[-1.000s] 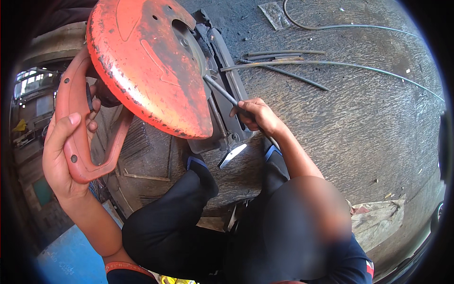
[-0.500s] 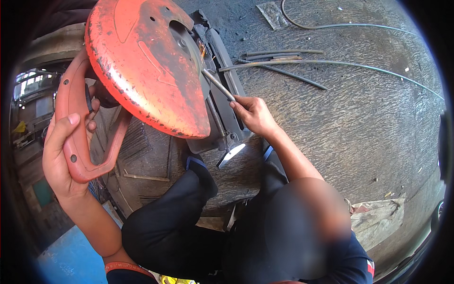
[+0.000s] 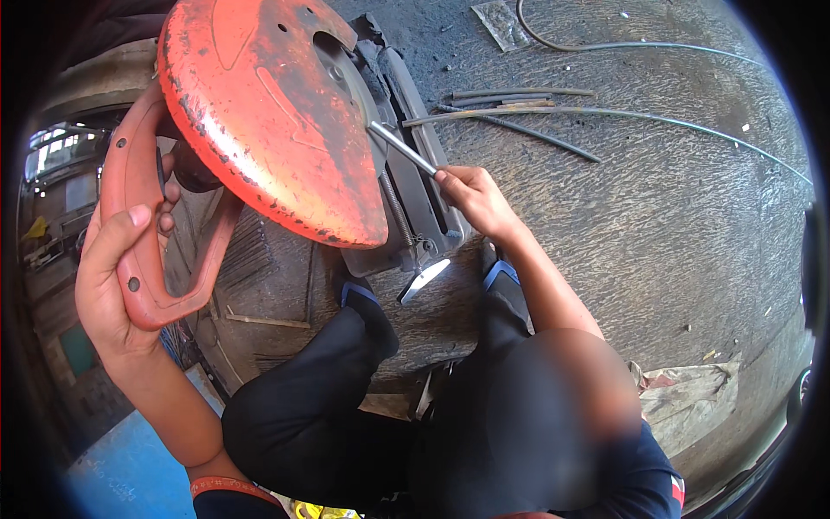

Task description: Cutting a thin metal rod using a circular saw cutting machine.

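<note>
A red cut-off saw (image 3: 268, 130) with a large worn guard fills the upper left. My left hand (image 3: 121, 259) is wrapped round its red D-shaped handle (image 3: 143, 285), fingers at the black trigger. Low at the saw's right side, my right hand (image 3: 474, 197) grips the near end of a short metal rod (image 3: 403, 149). The rod's far end meets the edge of the cutting disc (image 3: 366, 111); whether it touches cannot be made out. Under them lies the grey saw base (image 3: 411, 95) with its threaded vise screw (image 3: 396, 208) and a shiny crank plate (image 3: 424, 281).
Several dark rods (image 3: 519, 92) lie on the stained floor (image 3: 648, 216) right of the saw. A long thin rod (image 3: 640, 111) curves toward the right. A clear plastic bag (image 3: 500, 26) lies at the top. My feet flank the base; a blue sheet (image 3: 134, 467) is at lower left.
The sparks at the disc are gone. My right hand has shifted slightly right and up with the rod, which now looks brighter. My left hand stays on the handle.
</note>
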`<state>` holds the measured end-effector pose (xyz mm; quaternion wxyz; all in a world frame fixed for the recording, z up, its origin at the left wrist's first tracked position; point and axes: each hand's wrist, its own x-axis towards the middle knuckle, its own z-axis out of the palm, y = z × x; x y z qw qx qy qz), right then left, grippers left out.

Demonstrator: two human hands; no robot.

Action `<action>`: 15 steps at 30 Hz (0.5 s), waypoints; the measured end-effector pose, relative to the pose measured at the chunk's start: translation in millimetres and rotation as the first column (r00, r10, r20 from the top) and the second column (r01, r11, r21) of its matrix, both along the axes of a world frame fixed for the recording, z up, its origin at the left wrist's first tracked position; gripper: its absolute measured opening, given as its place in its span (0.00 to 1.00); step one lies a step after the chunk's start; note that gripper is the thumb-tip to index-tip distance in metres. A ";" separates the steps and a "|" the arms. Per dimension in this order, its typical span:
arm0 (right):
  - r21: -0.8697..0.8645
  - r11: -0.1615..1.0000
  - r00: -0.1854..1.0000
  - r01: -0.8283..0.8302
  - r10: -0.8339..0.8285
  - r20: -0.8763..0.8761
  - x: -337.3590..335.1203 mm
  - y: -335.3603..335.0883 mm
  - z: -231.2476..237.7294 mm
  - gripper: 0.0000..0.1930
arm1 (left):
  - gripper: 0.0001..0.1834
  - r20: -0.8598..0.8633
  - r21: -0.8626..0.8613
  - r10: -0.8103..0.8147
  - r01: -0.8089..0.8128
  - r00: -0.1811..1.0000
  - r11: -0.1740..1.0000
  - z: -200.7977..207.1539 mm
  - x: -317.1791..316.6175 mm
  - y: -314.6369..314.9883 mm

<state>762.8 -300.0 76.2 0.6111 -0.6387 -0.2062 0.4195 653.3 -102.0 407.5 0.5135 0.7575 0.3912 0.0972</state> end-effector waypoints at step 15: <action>0.053 0.996 0.986 -0.067 0.075 -0.149 -5.3 -2.0 -6.9 0.14 | 0.33 0.027 -0.029 0.033 -0.032 0.999 0.999 -0.8 1.5 -7.1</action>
